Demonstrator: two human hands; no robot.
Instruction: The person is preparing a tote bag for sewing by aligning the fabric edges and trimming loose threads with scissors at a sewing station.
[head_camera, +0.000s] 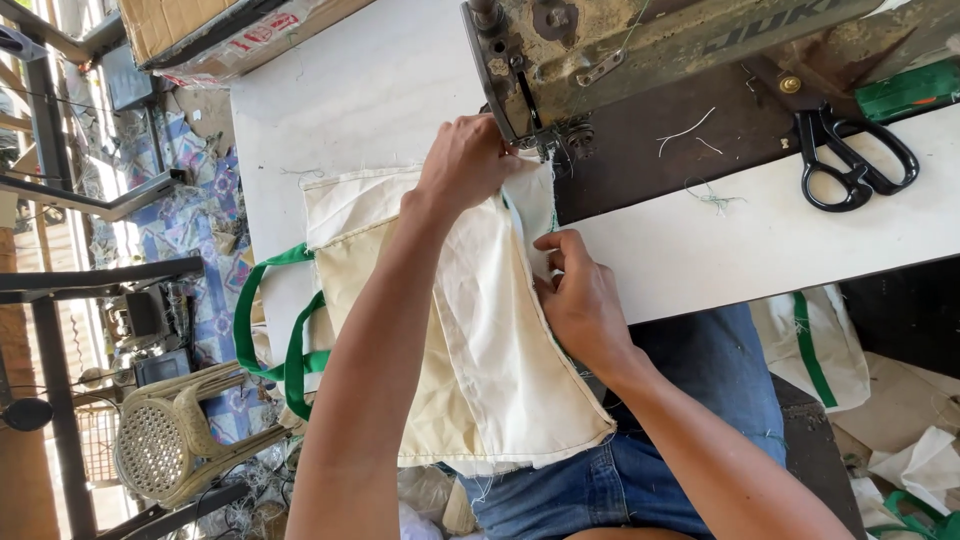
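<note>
A cream cloth bag (480, 340) with green handles (262, 325) lies across the white table (340, 95) and hangs over my lap. My left hand (462, 162) presses the cloth flat beside the needle of an old, worn sewing machine (590, 50). My right hand (580, 300) pinches the bag's right edge, where a thin green trim runs along the seam. The needle area is partly hidden behind my left hand.
Black scissors (855, 165) lie on the table at the right, next to a green object (905, 92). A cardboard box (215, 30) sits at the table's far left corner. A cream plastic stool (175, 435) stands on the floor at the left. More cream and green cloth (815, 345) lies at the right.
</note>
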